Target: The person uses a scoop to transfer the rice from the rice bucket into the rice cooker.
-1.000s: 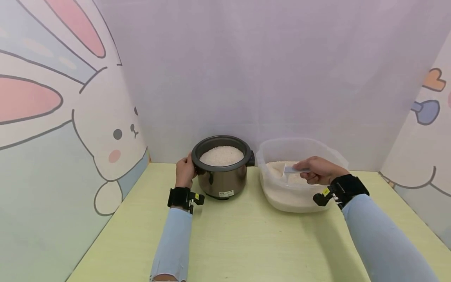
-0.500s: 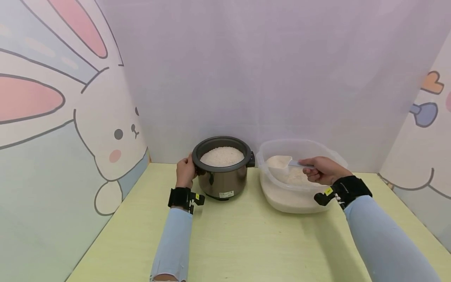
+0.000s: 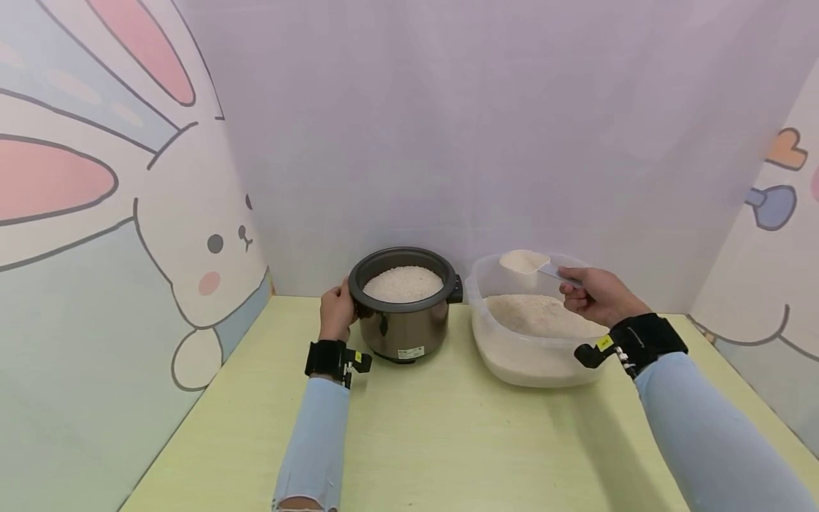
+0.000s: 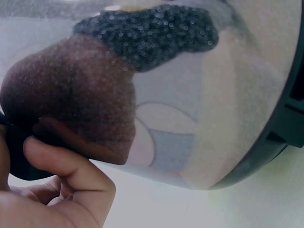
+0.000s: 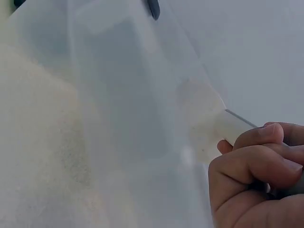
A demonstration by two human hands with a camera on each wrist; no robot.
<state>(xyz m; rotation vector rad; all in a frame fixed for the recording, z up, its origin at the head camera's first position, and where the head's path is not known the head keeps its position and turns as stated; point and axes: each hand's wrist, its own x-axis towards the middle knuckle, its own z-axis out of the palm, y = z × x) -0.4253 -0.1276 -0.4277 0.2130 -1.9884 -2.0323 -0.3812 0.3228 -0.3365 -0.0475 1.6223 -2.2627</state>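
My left hand [image 3: 336, 314] grips the side handle [image 4: 23, 161] of a dark brown rice cooker [image 3: 399, 333], thumb and fingers curled in the left wrist view. White rice [image 3: 403, 284] fills much of the lidless cooker. With my right hand [image 3: 601, 295] I hold a white scoop [image 3: 523, 264] by its grey-blue handle, raised over the back of a translucent plastic tub [image 3: 540, 366]. The scoop is heaped with rice. More rice [image 3: 540, 314] lies in the tub. In the right wrist view the tub wall partly covers the scoop [image 5: 202, 116].
Cooker and tub stand side by side at the back of a light green table [image 3: 435, 441], close to a pale fabric backdrop [image 3: 448, 128]. Panels with a cartoon rabbit [image 3: 173, 263] and other drawings flank the table. A black switch housing [image 3: 456, 288] juts from the cooker toward the tub.
The scoop was dipped in the tub's rice; it has turned level and risen, full, above the tub with my right hand. My left hand and the cooker have stayed put.
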